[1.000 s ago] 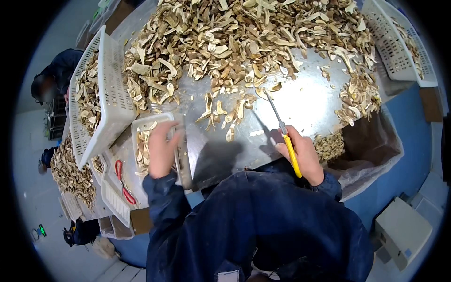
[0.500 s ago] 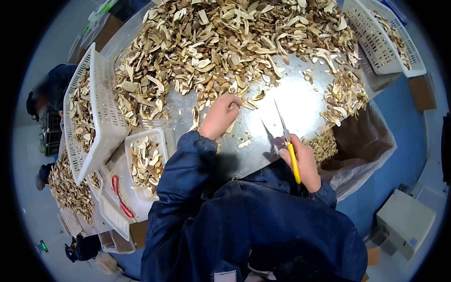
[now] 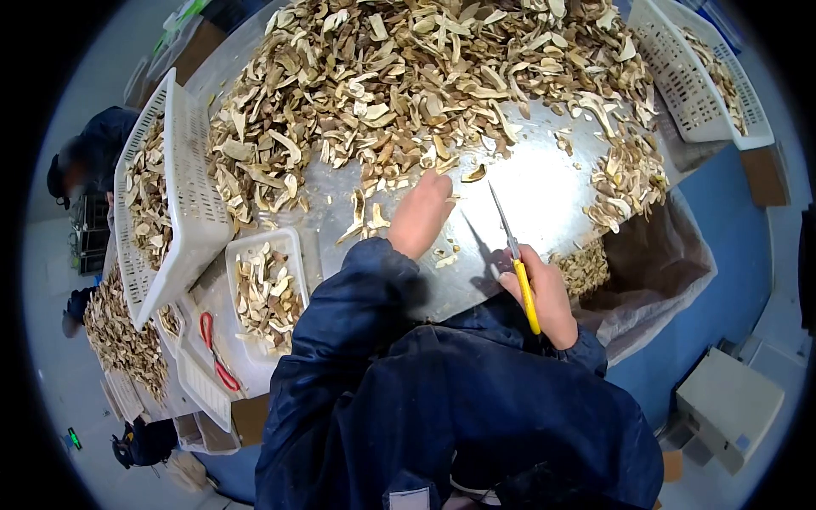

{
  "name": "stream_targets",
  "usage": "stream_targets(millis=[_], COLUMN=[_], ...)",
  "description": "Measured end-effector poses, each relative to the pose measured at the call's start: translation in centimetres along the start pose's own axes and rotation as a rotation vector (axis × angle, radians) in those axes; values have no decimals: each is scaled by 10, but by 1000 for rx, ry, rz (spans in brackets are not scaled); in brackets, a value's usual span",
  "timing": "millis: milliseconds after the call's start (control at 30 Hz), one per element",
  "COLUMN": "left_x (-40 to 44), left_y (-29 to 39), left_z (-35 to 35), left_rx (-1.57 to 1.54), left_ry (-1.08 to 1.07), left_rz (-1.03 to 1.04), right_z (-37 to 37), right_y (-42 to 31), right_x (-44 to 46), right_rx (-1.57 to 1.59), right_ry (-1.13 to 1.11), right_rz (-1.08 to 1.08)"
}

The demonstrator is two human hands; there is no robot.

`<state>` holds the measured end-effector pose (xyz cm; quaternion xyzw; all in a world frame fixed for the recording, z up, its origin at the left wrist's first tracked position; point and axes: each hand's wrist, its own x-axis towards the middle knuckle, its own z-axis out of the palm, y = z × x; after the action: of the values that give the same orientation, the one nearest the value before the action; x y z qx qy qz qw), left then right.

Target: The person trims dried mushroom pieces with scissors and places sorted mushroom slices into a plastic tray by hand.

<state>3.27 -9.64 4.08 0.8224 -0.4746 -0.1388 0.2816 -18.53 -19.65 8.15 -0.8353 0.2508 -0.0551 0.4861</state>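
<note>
My right hand [image 3: 546, 297] is wrapped round a pair of yellow-handled scissors [image 3: 524, 293], with the slim metal blades pointing away from me over the bright tabletop. My left hand [image 3: 422, 214] rests low over the metal table [image 3: 327, 200], fingers curled together; whatever is between them is hidden. Just ahead of it lies the near edge of a large heap of dried mushroom slices [image 3: 374, 93]. A dark-edged slice [image 3: 473, 173] sits by itself to the right of the left fingertips. Pale slices [image 3: 364, 218] lie left of that hand, and small crumbs [image 3: 445, 257] lie between both hands.
White perforated baskets of slices stand at left [image 3: 191, 195] and upper right [image 3: 688, 85]. A white tray [image 3: 297, 255] with slices and red-handled scissors [image 3: 208, 340] lie on the left. A lined bin [image 3: 654, 263] is beside my right hand. Other people [image 3: 106, 149] are at far left.
My left hand has shifted right, uncovering more of the pale slices to its left. My right hand and the scissors have barely moved.
</note>
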Motion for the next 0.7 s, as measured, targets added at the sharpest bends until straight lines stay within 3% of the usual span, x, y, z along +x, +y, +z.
stream_targets(millis=[167, 267, 300, 400, 500, 700], left_x=[-12, -20, -25, -40, -53, -63], left_y=[-10, -9, -14, -11, -2, 25], left_z=[-14, -39, -42, -38, -34, -38], left_rx=[-324, -1073, -1356, -1715, -1812, -1895], left_ry=[115, 29, -15, 142, 268, 417], left_rz=[-157, -515, -459, -556, -642, -609], right_z=[1, 3, 4, 8, 15, 25], right_y=[-6, -7, -8, -13, -25, -35], right_x=[2, 4, 4, 5, 5, 6], right_rx=[-28, -48, -51, -68, -7, 104], right_ry=[-28, -39, -52, -112, -198, -279], right_rz=[13, -1, 3, 23, 64, -30])
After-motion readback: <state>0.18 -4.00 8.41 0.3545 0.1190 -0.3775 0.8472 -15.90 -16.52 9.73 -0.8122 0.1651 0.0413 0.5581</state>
